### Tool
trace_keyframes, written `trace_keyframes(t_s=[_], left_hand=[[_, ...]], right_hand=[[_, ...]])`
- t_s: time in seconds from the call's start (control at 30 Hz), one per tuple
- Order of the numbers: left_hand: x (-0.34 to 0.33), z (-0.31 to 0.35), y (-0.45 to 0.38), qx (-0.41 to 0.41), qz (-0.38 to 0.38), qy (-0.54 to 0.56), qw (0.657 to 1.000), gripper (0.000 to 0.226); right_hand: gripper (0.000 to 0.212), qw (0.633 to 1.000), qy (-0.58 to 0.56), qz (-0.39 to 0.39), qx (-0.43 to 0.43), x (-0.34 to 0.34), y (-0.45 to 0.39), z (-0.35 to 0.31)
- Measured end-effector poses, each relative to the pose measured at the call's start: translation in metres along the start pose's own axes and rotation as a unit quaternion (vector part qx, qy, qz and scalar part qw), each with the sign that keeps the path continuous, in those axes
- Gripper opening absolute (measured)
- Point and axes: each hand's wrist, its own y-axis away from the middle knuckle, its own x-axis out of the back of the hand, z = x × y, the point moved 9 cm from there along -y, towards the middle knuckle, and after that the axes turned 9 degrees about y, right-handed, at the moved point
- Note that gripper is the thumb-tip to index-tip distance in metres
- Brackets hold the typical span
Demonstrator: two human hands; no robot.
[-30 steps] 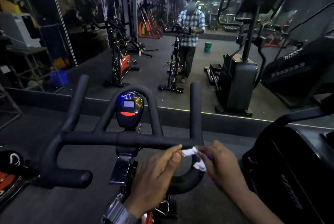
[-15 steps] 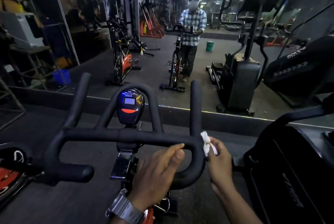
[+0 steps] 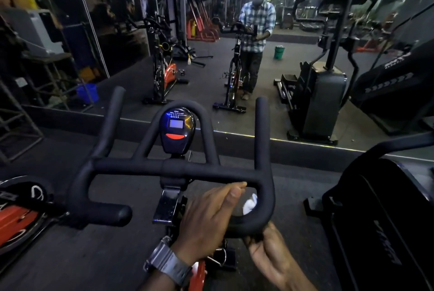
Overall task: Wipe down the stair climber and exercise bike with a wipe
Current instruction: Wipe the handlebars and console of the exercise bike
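The exercise bike's black handlebar [image 3: 173,169] fills the middle of the head view, with its small console [image 3: 177,130] lit blue above the crossbar. My left hand [image 3: 209,217], a watch on its wrist, rests on the near end of the right grip with its fingers stretched toward the crossbar. Under the right bend of the bar, my right hand [image 3: 270,253] reaches up from below and holds the white wipe [image 3: 250,203] against the bend's inner side. Its fingertips are hidden behind the bar. The black stair climber [image 3: 380,220] stands close at the right.
A wall mirror [image 3: 270,107] ahead reflects me, the bikes, a stair machine and a green bucket. Another bike's red and black flywheel [image 3: 18,217] sits at the left edge. A blue bucket [image 3: 87,92] and metal frames stand far left.
My right hand moved the wipe from the top of the right bar end, down its outer side and under the bend. My left hand stayed on the grip.
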Motion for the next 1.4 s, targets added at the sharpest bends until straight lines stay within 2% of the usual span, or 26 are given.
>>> trace_keyframes(t_s=[0.23,0.27,0.3,0.33,0.37,0.43,0.5,0.57,0.63,0.7,0.8,0.87,0.93,1.0,1.07,1.1,1.13,1.17,1.23,1.3,1.37,1.4], left_hand=[[0.005,-0.002,-0.001,0.012,0.011,0.133,0.991,0.079],[0.005,-0.005,-0.003,0.033,0.008,0.185,0.982,0.08],[0.005,-0.008,-0.004,0.055,0.003,0.24,0.969,0.081],[0.007,-0.011,-0.006,0.074,0.001,0.282,0.956,0.083],[0.009,-0.012,-0.007,0.087,-0.001,0.309,0.947,0.085],[0.012,-0.012,-0.009,0.089,-0.005,0.325,0.941,0.093],[0.01,-0.011,-0.01,0.079,-0.016,0.324,0.942,0.101],[0.007,-0.011,-0.01,0.067,-0.015,0.32,0.945,0.098],[0.007,-0.01,-0.01,0.054,-0.008,0.322,0.945,0.097],[0.007,-0.007,-0.01,0.044,-0.007,0.327,0.944,0.104],[0.008,-0.008,-0.009,0.038,-0.002,0.331,0.943,0.111],[0.008,-0.007,-0.008,0.032,0.004,0.332,0.943,0.111],[0.008,-0.005,-0.007,0.025,0.011,0.327,0.945,0.11],[0.007,-0.004,-0.008,0.02,0.013,0.329,0.944,0.109],[0.006,-0.004,-0.008,0.018,0.013,0.336,0.942,0.109],[0.006,-0.004,-0.008,0.017,0.014,0.335,0.942,0.109],[0.007,-0.004,-0.008,0.016,0.016,0.334,0.942,0.109],[0.006,-0.004,-0.007,0.017,0.015,0.337,0.941,0.109],[0.006,-0.005,-0.006,0.026,0.016,0.343,0.939,0.109],[0.006,-0.007,-0.006,0.029,0.025,0.341,0.939,0.108],[0.008,-0.006,-0.007,0.026,0.033,0.335,0.941,0.107],[0.007,-0.006,-0.007,0.023,0.032,0.338,0.94,0.108]], right_hand=[[0.08,0.993,-0.045,-0.105,-0.03,0.004,-0.003,0.01],[0.074,0.994,-0.029,-0.101,-0.029,-0.002,-0.001,0.01],[0.061,0.994,-0.012,-0.106,0.014,0.005,-0.006,0.008],[0.05,0.995,-0.035,-0.093,0.028,0.023,-0.013,0.008],[0.046,0.994,-0.059,-0.095,-0.004,0.027,-0.015,0.008],[0.052,0.989,-0.071,-0.13,-0.013,0.008,-0.013,0.018],[0.08,0.993,0.027,-0.107,-0.042,0.003,-0.012,0.03],[0.091,0.989,0.039,-0.117,-0.084,-0.019,-0.004,0.049],[0.078,0.979,0.115,-0.12,-0.121,-0.037,-0.007,0.072],[0.07,0.969,0.135,-0.132,-0.162,-0.057,-0.004,0.092],[0.073,0.97,0.076,-0.129,-0.191,-0.049,-0.006,0.095],[0.077,0.979,0.032,-0.086,-0.183,-0.027,-0.009,0.078],[0.079,0.979,-0.004,-0.08,-0.187,-0.013,-0.016,0.071],[0.064,0.975,0.004,-0.132,-0.181,-0.028,-0.012,0.064],[0.021,0.97,0.057,-0.141,-0.189,-0.062,0.003,0.054],[0.02,0.976,0.04,-0.141,-0.159,-0.072,0.0,0.049],[0.039,0.979,0.042,-0.132,-0.149,-0.073,-0.004,0.049],[0.044,0.978,0.045,-0.111,-0.171,-0.066,-0.006,0.054],[0.015,0.974,0.056,-0.072,-0.209,-0.043,-0.006,0.058],[0.037,0.976,0.021,-0.113,-0.183,-0.038,-0.008,0.05],[0.059,0.972,-0.014,-0.101,-0.213,-0.041,-0.004,0.047],[0.062,0.967,0.013,-0.1,-0.234,-0.038,-0.005,0.052]])
